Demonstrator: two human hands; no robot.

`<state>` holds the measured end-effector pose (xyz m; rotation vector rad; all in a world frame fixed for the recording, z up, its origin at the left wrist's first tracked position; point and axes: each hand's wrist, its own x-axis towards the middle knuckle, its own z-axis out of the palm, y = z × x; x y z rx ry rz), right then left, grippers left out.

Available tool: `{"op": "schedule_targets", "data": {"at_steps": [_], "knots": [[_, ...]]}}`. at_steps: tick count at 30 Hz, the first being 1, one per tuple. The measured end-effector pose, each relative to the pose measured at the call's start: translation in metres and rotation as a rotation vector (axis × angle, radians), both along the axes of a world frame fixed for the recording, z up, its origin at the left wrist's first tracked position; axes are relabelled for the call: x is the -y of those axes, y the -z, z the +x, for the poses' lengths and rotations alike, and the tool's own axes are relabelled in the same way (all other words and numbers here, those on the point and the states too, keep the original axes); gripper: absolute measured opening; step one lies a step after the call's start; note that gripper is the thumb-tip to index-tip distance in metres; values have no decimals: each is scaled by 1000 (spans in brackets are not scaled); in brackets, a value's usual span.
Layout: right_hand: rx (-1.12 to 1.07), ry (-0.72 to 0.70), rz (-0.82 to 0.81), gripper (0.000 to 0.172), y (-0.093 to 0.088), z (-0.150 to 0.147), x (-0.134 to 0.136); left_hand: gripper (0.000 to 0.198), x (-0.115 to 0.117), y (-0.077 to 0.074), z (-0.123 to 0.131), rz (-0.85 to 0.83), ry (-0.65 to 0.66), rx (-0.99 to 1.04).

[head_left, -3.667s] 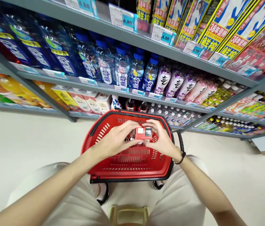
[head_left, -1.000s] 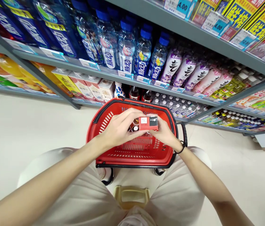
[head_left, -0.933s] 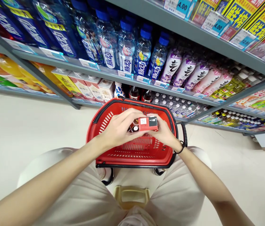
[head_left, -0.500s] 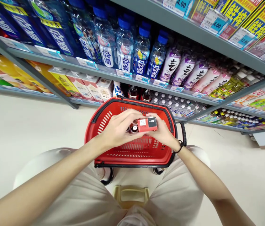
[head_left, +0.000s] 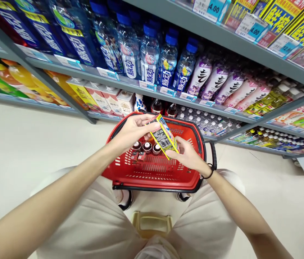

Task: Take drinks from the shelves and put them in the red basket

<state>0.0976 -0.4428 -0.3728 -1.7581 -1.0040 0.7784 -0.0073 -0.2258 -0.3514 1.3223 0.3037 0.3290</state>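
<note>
Both hands hold a flat yellow box (head_left: pixel 163 137) with a black printed side, tilted over a red shopping basket (head_left: pixel 192 181). My left hand (head_left: pixel 132 131) pinches the box's upper end. My right hand (head_left: pixel 188 156) grips its lower end; a black band circles that wrist. In the basket, three dark bottles (head_left: pixel 146 147) with round caps stand in a row, with small red packs (head_left: pixel 138 157) lying just in front of them.
Grey shelves (head_left: pixel 130 86) ahead carry blue-capped drink bottles (head_left: pixel 149 63), purple and pink bottles (head_left: pixel 216 82), cartons (head_left: pixel 105 99) and orange drinks (head_left: pixel 19 77). The basket stands on a pale floor (head_left: pixel 19 144) between my knees. A yellowish stool (head_left: pixel 152 223) shows below.
The box showed its small red end before; now it is turned and tilted so its long yellow and black face shows. The bottles in the basket are now uncovered.
</note>
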Motion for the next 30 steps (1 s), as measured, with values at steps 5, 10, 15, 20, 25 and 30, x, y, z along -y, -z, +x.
{"op": "schedule_targets", "data": {"at_steps": [5,10,15,20,25,30], "knots": [[-355,-28,24,51,-5,-11,-4,44,4,4,1,-156,123,-18],[-396,-28,69,51,-6,-13,-4,49,8,5,2,-159,155,-16],[-369,11,75,49,-6,-14,-4,49,8,9,2,4,191,-46],[-351,-3,51,48,-4,-15,-5,44,6,15,1,106,194,-70],[-338,-6,45,50,0,-15,-5,40,6,18,-1,83,174,-50],[-372,-57,85,49,-3,-13,-6,41,11,11,-1,-32,152,-15]]}}
